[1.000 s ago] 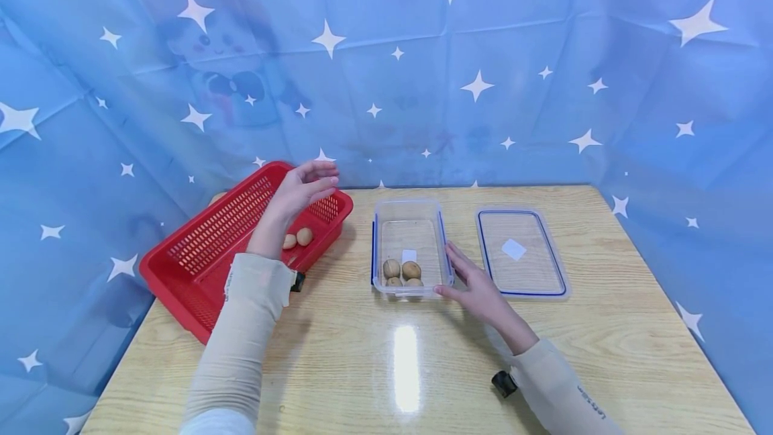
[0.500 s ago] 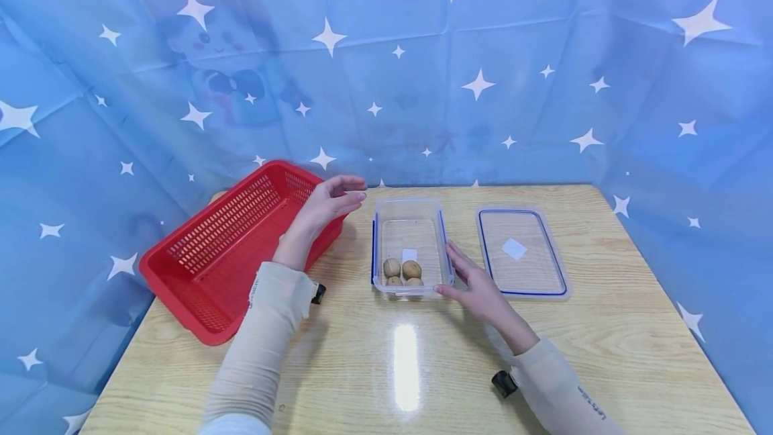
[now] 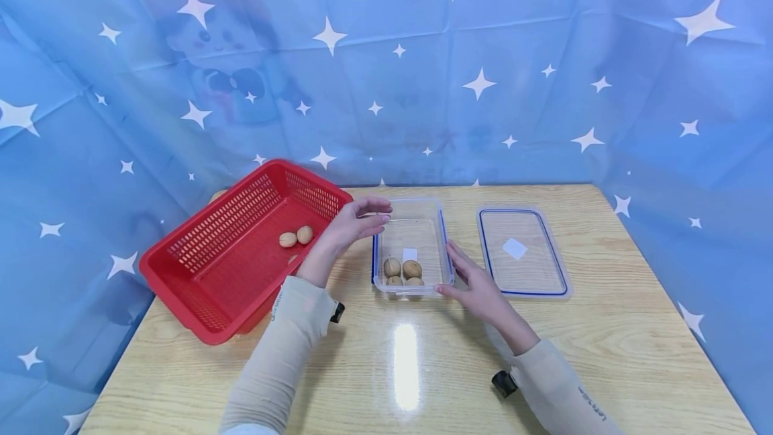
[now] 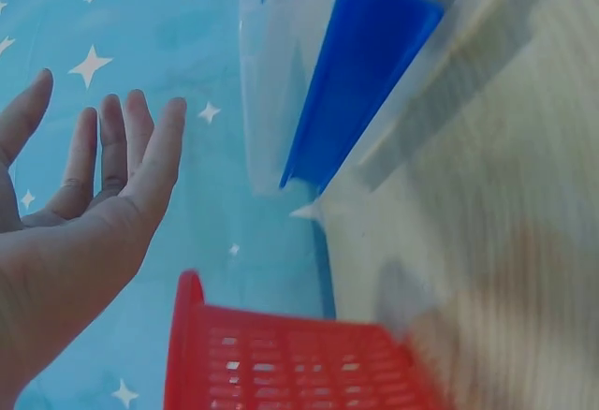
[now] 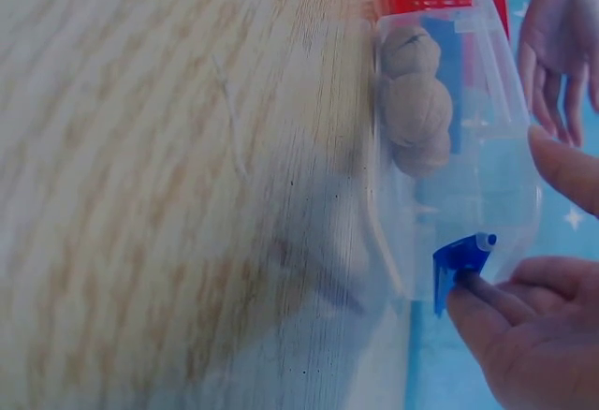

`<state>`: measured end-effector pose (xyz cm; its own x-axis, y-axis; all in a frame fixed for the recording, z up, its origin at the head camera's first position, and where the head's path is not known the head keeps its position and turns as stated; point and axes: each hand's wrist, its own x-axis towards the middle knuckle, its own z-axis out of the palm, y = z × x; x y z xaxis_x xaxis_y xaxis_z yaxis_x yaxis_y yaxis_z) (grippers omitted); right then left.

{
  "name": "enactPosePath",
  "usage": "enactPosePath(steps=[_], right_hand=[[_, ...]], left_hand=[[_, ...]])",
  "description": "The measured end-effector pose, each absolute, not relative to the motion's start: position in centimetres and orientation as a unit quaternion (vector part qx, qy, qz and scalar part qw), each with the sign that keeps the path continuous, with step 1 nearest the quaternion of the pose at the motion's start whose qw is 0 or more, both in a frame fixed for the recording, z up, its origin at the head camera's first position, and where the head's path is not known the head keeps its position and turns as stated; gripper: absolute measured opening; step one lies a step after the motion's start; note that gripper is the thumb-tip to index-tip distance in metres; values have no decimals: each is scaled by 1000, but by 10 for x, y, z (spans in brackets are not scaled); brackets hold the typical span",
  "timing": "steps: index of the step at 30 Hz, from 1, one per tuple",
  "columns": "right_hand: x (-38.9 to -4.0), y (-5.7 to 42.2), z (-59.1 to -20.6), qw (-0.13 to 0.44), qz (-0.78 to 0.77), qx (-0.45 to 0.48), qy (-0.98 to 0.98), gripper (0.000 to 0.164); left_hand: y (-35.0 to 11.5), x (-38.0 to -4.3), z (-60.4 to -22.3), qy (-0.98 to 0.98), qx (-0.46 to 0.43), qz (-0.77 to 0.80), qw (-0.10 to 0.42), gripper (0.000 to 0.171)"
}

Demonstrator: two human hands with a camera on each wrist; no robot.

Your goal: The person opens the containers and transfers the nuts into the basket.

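My left hand hovers at the left rim of a clear plastic food container with blue side latches, its fingers loosely bent. Nothing shows between those fingers in the left wrist view, where the hand is spread beside the blue latch. Several walnuts lie grouped at the container's near end. At its near right corner my right hand holds the container, thumb on the front and fingers along the side. Seen from the right wrist, its fingertips touch a blue latch.
A red slotted basket stands at the left, tilted across the table; a few walnuts lie inside, one partly hidden by its near wall. The container's clear lid with a blue seal lies flat to the right. A starry blue curtain hangs behind.
My left hand has moved right, from over the red basket to the container's left rim, uncovering walnuts in the basket. The right hand and container have stayed in place.
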<state>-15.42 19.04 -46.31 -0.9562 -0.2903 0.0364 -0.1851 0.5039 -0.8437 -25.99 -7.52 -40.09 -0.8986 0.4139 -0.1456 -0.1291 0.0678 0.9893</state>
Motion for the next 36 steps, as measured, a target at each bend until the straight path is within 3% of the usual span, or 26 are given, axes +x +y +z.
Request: enactPosePath(steps=[10, 19, 28, 36], right_hand=[[-156, 191, -462, 55, -485, -138, 862, 83], [-156, 190, -464, 55, -485, -140, 862, 84], [-155, 191, -462, 54, -490, -136, 860, 84], [-157, 191, -465, 49, -491, -147, 857, 83]], left_hand=[[-49, -248, -412, 715, 102, 642, 258, 41], [-28, -243, -427, 726, 162, 607, 281, 42], [-16, -236, -443, 757, 143, 551, 321, 46], [-2, -231, -455, 802, 116, 508, 291, 42]])
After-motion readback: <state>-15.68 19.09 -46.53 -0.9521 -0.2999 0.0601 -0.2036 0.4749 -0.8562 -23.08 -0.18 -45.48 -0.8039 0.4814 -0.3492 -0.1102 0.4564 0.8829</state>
